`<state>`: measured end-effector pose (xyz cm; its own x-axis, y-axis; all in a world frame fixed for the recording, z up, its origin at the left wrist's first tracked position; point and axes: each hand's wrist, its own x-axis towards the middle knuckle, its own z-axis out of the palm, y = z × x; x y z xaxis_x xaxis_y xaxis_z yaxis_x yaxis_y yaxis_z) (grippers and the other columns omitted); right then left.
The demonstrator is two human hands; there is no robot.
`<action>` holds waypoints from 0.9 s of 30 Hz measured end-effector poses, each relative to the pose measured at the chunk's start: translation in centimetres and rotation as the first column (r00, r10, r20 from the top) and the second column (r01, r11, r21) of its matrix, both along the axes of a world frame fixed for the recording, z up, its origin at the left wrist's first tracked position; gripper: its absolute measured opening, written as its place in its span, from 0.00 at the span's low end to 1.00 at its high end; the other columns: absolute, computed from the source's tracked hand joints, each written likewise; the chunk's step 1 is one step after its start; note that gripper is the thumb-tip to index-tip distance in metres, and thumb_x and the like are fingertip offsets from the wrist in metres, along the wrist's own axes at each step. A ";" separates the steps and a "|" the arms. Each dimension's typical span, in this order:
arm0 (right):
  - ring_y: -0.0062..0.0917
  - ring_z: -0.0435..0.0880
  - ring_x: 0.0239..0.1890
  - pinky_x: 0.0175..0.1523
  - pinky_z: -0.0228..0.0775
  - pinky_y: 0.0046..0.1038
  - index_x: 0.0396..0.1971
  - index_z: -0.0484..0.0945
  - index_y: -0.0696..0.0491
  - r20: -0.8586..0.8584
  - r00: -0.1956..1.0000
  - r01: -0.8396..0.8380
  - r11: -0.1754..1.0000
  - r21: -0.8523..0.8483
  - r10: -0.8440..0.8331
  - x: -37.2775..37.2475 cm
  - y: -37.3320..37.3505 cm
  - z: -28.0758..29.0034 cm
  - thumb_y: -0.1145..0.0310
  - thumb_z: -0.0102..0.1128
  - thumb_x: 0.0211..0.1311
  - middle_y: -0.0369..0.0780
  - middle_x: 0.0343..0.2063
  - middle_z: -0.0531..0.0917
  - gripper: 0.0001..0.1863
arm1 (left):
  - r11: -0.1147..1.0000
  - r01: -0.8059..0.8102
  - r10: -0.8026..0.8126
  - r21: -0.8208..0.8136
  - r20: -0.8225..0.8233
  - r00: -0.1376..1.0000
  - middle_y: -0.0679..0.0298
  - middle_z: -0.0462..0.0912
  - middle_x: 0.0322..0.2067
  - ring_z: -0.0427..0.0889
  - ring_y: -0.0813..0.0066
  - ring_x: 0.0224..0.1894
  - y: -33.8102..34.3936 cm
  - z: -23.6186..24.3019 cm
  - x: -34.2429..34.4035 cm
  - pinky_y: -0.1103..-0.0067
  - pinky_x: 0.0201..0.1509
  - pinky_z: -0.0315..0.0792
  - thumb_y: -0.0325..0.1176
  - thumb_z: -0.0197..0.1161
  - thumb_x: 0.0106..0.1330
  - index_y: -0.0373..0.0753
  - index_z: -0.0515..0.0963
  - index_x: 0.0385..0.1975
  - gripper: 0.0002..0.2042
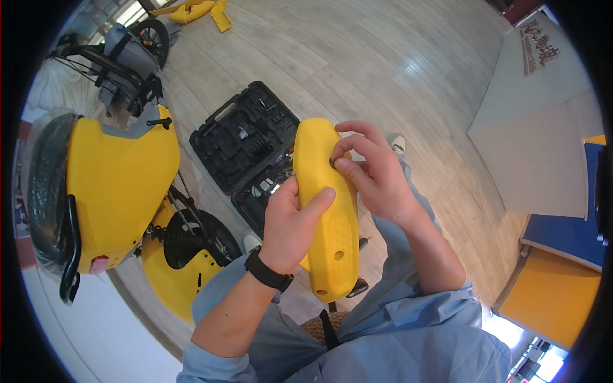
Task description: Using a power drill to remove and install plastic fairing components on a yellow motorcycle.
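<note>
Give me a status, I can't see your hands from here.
Left hand grips yellow cover. Right hand pinches at a hole on it. Open tool case on floor behind; nothing blocking.

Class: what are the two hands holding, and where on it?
A yellow plastic panel: left hand wraps its middle left edge; right hand pinches near its upper right edge.

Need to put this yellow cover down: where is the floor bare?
Bare wooden floor lies beyond the open black tool case, toward the white wall panel. It is crowded left: the yellow bike and its wheel sit close. Both hands grip the long yellow plastic cover.
</note>
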<state>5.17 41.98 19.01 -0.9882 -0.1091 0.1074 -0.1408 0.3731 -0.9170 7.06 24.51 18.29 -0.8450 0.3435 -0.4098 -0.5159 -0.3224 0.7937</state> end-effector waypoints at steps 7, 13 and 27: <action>0.33 0.79 0.47 0.46 0.76 0.30 0.36 0.77 0.58 0.075 0.997 0.025 1.000 0.014 -0.026 0.1 0.3 0.4 0.74 0.60 0.61 0.45 0.54 0.71 0.05 | 0.998 0.019 -0.022 -0.052 -0.044 0.999 0.63 0.82 0.40 0.81 0.80 0.40 0.2 -0.4 0.2 0.81 0.43 0.76 0.29 0.62 0.65 0.31 0.74 0.47 0.13; 0.30 0.79 0.46 0.45 0.74 0.25 0.33 0.76 0.59 0.035 0.996 0.083 0.995 0.047 -0.085 -0.1 0.6 -1.2 0.70 0.63 0.60 0.44 0.48 0.75 0.08 | 0.983 0.011 -0.037 -0.181 -0.136 0.990 0.63 0.82 0.38 0.81 0.79 0.39 0.5 -0.8 0.3 0.81 0.43 0.76 0.29 0.63 0.65 0.31 0.75 0.47 0.13; 0.16 0.79 0.34 0.35 0.70 0.19 0.36 0.67 0.49 0.546 0.829 0.356 0.641 -0.680 0.119 -0.6 0.2 -1.5 0.69 0.67 0.62 0.35 0.31 0.80 0.14 | 0.999 0.032 -0.032 -0.016 -0.022 0.999 0.64 0.82 0.41 0.81 0.81 0.41 -0.2 0.3 -0.2 0.82 0.46 0.75 0.28 0.61 0.66 0.32 0.74 0.49 0.13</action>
<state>4.61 42.17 17.51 -0.9047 -0.1057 -0.4127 0.4108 -0.4733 -0.7793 6.88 24.27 18.60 -0.8428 0.3641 -0.3965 -0.5077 -0.2931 0.8101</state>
